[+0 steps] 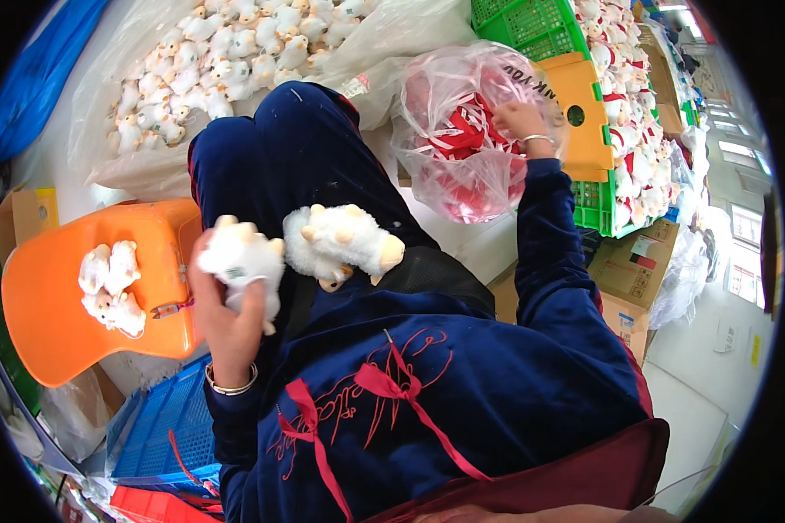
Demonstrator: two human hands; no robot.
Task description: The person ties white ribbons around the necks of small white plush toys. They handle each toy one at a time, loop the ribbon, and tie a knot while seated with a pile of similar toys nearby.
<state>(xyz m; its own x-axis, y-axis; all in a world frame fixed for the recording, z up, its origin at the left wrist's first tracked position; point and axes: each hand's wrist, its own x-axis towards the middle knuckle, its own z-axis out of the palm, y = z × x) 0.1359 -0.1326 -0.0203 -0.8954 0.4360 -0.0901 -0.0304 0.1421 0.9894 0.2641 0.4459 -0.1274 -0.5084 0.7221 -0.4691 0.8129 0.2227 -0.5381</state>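
Observation:
My left hand point(227, 327) is closed round a small white plush sheep point(244, 261) with cream feet, thumb across its side. Two more plush sheep point(349, 237) lie on my lap to the right of it. Farther right, my right hand point(522, 120) is inside the mouth of a clear plastic bag point(414, 174). Its fingers are curled down at the red, white-edged fabric strips point(467, 131) in the bag. Whether a strip is between the fingertips is too small to make out.
An orange chair point(39, 288) at the left holds several small plush sheep point(112, 275) and a slim pointed tool point(171, 309). Many plush toys fill a plastic-lined heap point(227, 61) ahead. Right stands a green crate point(621, 205) of red-scarfed toys, with cardboard boxes point(632, 266) nearby.

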